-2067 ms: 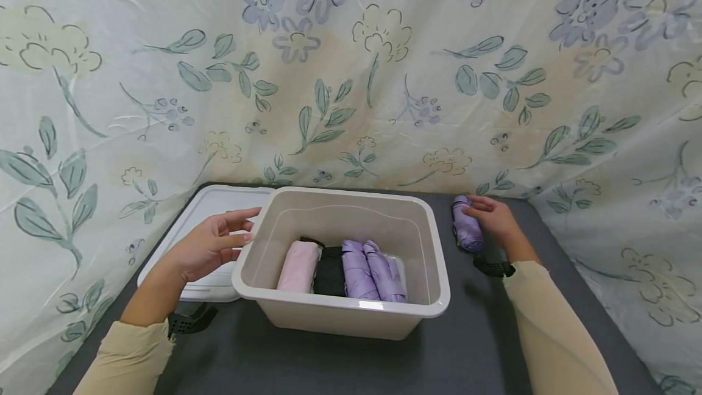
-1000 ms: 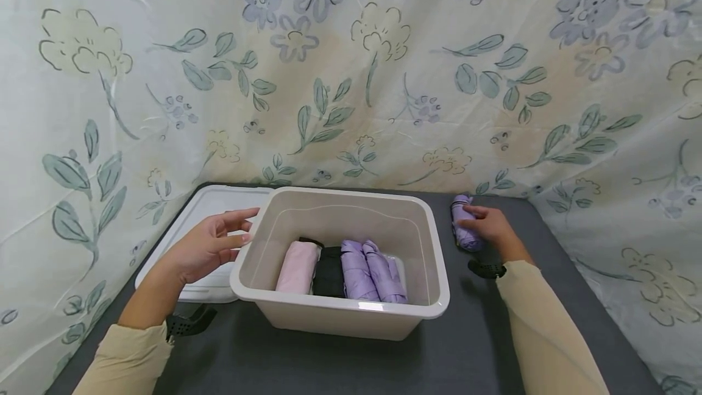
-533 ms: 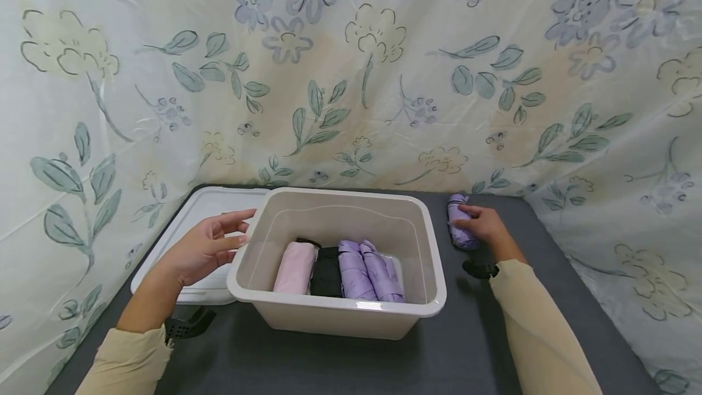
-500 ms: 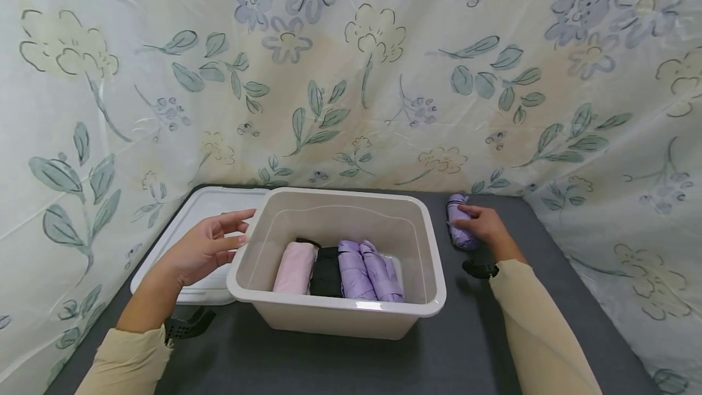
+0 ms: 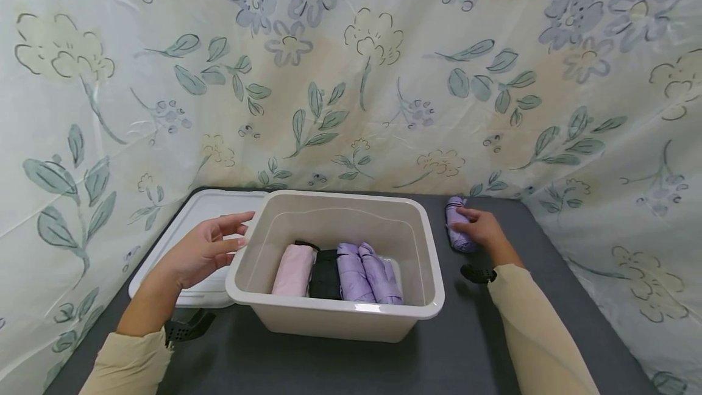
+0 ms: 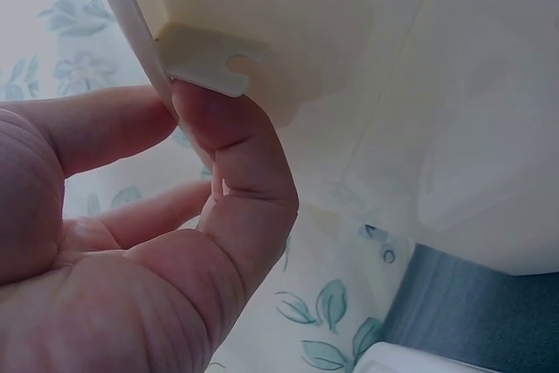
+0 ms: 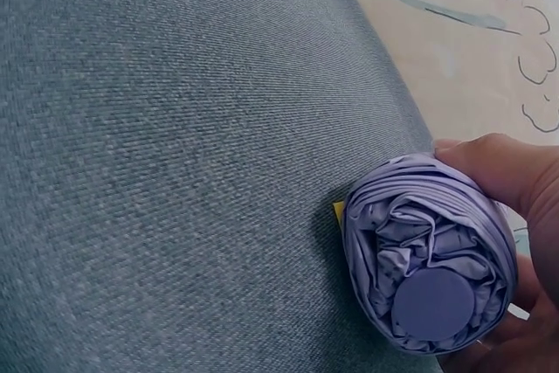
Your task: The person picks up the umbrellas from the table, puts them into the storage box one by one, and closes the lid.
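Note:
My right hand point(image 5: 482, 228) grips a rolled-up purple folding umbrella point(image 5: 459, 227) that lies on the dark table, right of the beige plastic bin point(image 5: 334, 320). Seen end-on in the right wrist view, the umbrella point(image 7: 428, 251) shows bunched fabric and a round purple handle end, with thumb and fingers at its side. My left hand point(image 5: 200, 253) holds the bin's left rim; the left wrist view has a bent fingertip under a notched tab point(image 6: 210, 67). Inside the bin are a pink roll point(image 5: 294, 270), a black bundle point(image 5: 325, 274) and two purple rolls point(image 5: 370, 274).
A white lid point(image 5: 205, 291) lies flat to the left, partly behind the left hand and the bin. A floral curtain point(image 5: 351, 78) hangs along the back and both sides of the dark table point(image 5: 323, 367). Some clear material point(image 5: 397, 270) sits at the bin's right inside.
My right hand has shifted its fingers nearer along the purple umbrella, which stays in about the same place. The left hand keeps its hold on the rim. The head view drifts slightly.

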Demonstrator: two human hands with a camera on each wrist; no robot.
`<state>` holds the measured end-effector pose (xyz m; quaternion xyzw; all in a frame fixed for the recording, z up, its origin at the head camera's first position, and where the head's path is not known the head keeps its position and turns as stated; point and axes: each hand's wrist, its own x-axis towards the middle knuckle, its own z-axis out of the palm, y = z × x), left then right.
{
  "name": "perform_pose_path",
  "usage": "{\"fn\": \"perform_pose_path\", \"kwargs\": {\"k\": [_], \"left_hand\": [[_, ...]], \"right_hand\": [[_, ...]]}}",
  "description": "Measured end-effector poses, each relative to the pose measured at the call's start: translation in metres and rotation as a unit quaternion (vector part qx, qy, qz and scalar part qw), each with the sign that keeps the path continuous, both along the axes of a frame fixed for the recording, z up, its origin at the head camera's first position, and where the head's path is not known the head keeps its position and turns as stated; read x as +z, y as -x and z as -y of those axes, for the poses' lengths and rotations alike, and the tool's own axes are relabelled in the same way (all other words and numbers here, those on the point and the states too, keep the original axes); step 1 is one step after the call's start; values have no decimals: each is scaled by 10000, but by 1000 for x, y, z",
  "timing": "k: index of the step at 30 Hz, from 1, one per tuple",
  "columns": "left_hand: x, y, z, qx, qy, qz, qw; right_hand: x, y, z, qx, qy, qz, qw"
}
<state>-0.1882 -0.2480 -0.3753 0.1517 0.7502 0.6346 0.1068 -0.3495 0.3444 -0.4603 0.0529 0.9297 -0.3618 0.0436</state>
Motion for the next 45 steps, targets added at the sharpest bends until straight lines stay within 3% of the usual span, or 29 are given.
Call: {"fn": "perform_pose_path", "kwargs": {"k": [10,20,26,45], "left_hand": [[3,0,1,-9,-37,22,10000],[4,2,1,-175,-64,47,9998],[5,-1,2,-100,-38,115,9999],[9,10,4,-148,34,216,9997]], "right_hand": [[1,5,2,-81,-114,211,9997],[0,-4,3,-10,-212,242,9995],[-1,-7,6,-16,-153,190,9997],[18,-3,12,-36,-412,297,9987]]}}
